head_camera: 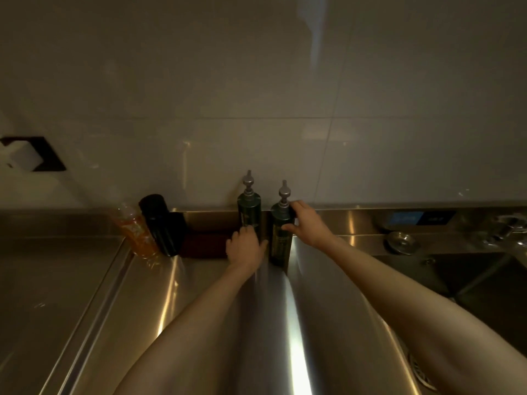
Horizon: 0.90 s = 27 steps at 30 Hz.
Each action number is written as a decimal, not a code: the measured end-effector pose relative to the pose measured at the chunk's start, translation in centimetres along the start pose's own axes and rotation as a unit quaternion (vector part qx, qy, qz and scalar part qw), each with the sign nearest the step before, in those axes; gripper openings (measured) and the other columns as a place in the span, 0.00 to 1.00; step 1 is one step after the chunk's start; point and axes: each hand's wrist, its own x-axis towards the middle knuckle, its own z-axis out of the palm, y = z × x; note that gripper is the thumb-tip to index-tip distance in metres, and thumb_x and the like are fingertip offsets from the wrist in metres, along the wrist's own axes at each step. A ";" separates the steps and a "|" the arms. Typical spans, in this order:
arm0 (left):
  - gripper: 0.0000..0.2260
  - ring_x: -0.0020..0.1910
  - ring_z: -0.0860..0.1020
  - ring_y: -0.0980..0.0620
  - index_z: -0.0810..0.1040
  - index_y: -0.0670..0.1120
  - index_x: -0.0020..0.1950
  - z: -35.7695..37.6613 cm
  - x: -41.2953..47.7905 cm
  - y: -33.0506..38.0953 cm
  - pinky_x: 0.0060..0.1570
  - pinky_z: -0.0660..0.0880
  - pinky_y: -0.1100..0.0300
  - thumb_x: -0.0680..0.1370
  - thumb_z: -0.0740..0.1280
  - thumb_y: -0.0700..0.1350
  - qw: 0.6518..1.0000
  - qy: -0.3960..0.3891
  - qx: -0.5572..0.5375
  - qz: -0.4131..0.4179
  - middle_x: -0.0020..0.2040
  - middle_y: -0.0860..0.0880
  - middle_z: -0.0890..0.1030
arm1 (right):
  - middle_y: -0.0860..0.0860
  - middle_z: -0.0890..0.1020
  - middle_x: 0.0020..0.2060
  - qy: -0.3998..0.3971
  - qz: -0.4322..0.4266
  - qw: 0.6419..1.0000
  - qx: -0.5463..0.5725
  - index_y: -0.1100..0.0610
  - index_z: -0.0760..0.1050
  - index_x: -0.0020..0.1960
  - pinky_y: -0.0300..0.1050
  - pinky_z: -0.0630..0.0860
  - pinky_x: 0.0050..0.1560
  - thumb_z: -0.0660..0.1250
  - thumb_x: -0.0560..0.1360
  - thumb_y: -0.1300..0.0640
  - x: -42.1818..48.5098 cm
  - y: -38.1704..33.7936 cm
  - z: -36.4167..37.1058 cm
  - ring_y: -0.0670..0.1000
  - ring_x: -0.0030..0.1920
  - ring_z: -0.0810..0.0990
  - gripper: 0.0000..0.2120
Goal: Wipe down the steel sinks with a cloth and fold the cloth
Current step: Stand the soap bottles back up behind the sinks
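Note:
Two dark green pump bottles stand on the steel counter [199,309] against the back ledge. My right hand [306,223] grips the right pump bottle [281,243] round its shoulder. My left hand [246,248] is at the foot of the left pump bottle [249,209], fingers curled against it and thumb spread to the right. A dark red cloth [204,243] lies flat just left of my left hand. The steel sink [470,283] opens at the right, and its drain [422,370] shows by my right forearm.
An orange drink bottle [134,230] and a black flask [162,223] stand left of the cloth. A round metal stopper [403,243] sits on the ledge behind the sink, with a tap [510,226] at far right. A tiled wall [256,109] rises behind.

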 end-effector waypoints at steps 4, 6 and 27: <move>0.20 0.59 0.74 0.44 0.69 0.43 0.62 -1.6 2.2 -1.9 0.53 0.73 0.50 0.77 0.66 0.53 0.997 0.027 -0.057 -0.039 0.60 0.44 0.74 | 0.60 0.73 0.61 0.005 -0.003 1.000 0.020 0.64 0.68 0.66 0.49 0.70 0.62 0.72 0.71 0.61 2.3 -0.6 0.9 0.58 0.60 0.73 0.26; 0.23 0.59 0.74 0.44 0.67 0.43 0.63 -2.0 3.1 -2.3 0.54 0.74 0.49 0.75 0.68 0.53 0.995 0.020 -0.090 -0.041 0.61 0.44 0.73 | 0.60 0.73 0.62 0.008 -0.004 1.000 0.025 0.63 0.68 0.66 0.50 0.70 0.63 0.71 0.71 0.62 3.0 -0.9 1.2 0.58 0.61 0.73 0.25; 0.24 0.62 0.73 0.41 0.64 0.42 0.68 -1.2 3.9 -1.7 0.55 0.71 0.50 0.76 0.68 0.50 0.985 0.011 -0.157 -0.069 0.65 0.42 0.72 | 0.59 0.73 0.62 0.071 0.000 0.995 0.072 0.62 0.68 0.68 0.48 0.71 0.63 0.73 0.70 0.62 4.0 0.1 2.7 0.57 0.61 0.74 0.28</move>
